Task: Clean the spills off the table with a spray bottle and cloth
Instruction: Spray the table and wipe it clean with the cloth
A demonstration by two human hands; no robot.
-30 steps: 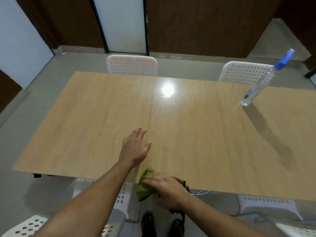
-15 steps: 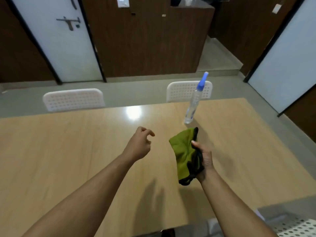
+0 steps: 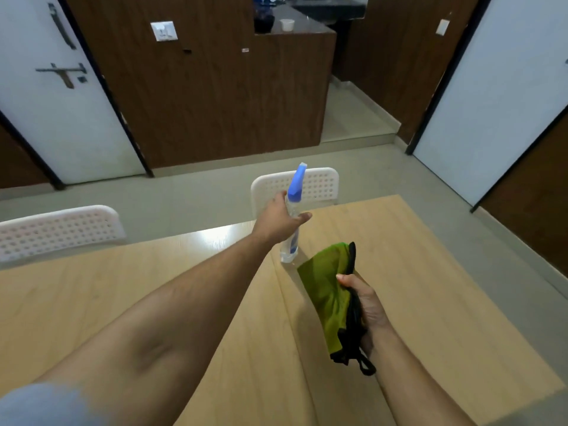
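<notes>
From the head view, the bottle (image 3: 290, 238) stands upright on the table (image 3: 430, 302), at about 12 o'clock from the person, near the far edge. It is thin, clear plastic with a blue top. It looks light and stiff, and a bit slippery. It is tall and narrow, so it could tip. The best place to hold it looks like the neck, just under the blue top. The left hand (image 3: 281, 219) is right there. Its thumb and fingers curl around the neck, but how tight the hold is cannot be told. The right hand (image 3: 367, 309), at about 3 o'clock from the bottle and closer in, grips the cloth (image 3: 327, 290). The cloth is green with black trim. It is soft and floppy and hangs over the table.
</notes>
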